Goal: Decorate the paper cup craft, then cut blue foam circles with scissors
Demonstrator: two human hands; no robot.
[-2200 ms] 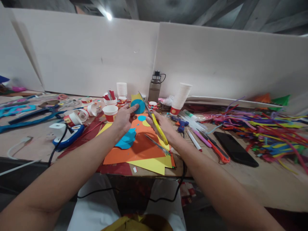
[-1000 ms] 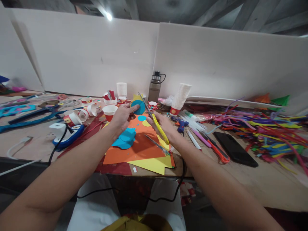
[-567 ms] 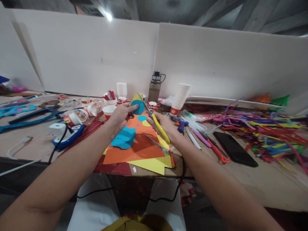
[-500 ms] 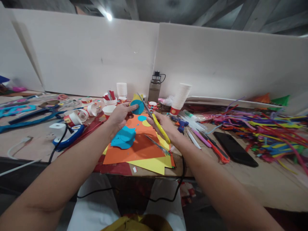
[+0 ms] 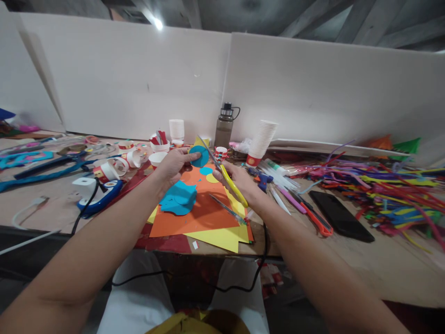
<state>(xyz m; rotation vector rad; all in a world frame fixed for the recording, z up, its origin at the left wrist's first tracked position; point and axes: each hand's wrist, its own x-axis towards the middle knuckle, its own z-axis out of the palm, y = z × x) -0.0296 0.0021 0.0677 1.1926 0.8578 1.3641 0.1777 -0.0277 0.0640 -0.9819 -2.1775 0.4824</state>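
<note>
Between thumb and fingers, my left hand (image 5: 176, 166) pinches a round blue paper piece (image 5: 199, 157). My right hand (image 5: 233, 180) is closed on yellow-handled scissors (image 5: 230, 182), whose blades point up and left beside the blue piece's right edge. Below my hands, orange paper (image 5: 205, 214) lies over yellow sheets (image 5: 219, 237). On the orange paper rest blue paper scraps (image 5: 178, 198), a small blue circle (image 5: 206, 171), a yellow circle (image 5: 212, 178) and a pointed metal tool (image 5: 227, 208).
Behind stand a bottle (image 5: 224, 127) and stacked white cups (image 5: 262, 141). On the right lie a phone (image 5: 340, 215), a red cutter (image 5: 318, 220) and many colourful pipe cleaners (image 5: 392, 185). A blue tape dispenser (image 5: 100, 199) sits left, with a cable hanging over the front edge.
The view has shifted very slightly. The blue piece in my left hand looks a little rounder along its lower right edge.
</note>
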